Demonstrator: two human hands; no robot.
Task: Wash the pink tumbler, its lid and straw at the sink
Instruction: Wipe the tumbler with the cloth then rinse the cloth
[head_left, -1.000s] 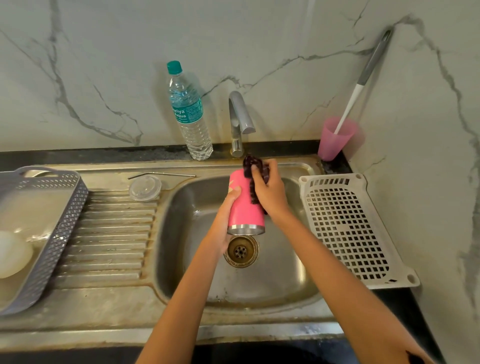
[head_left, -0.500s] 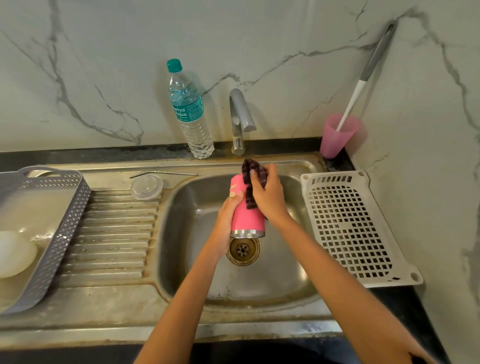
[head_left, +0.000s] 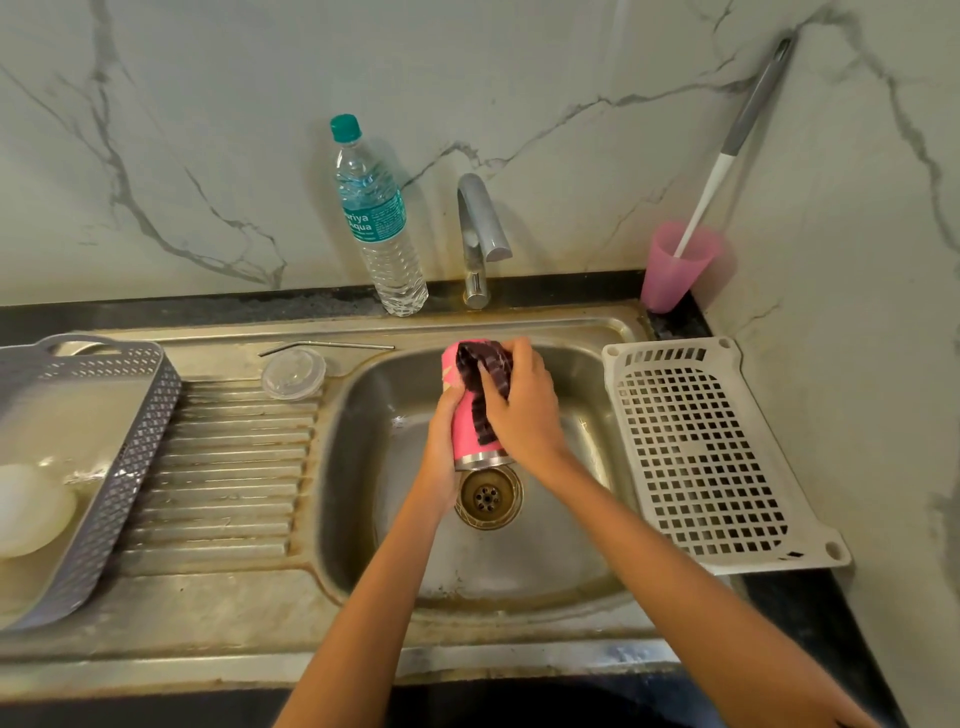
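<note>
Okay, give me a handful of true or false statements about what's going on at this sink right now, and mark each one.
1. The left hand holds the pink tumbler over the sink. True.
2. The right hand presses a dark cloth against the tumbler. True.
3. The straw lies inside the sink. False: it lies on the draining board behind the clear lid.
4. Water runs from the tap. False: no stream is visible.
5. The water bottle has its cap off. False: the green cap is on.
</note>
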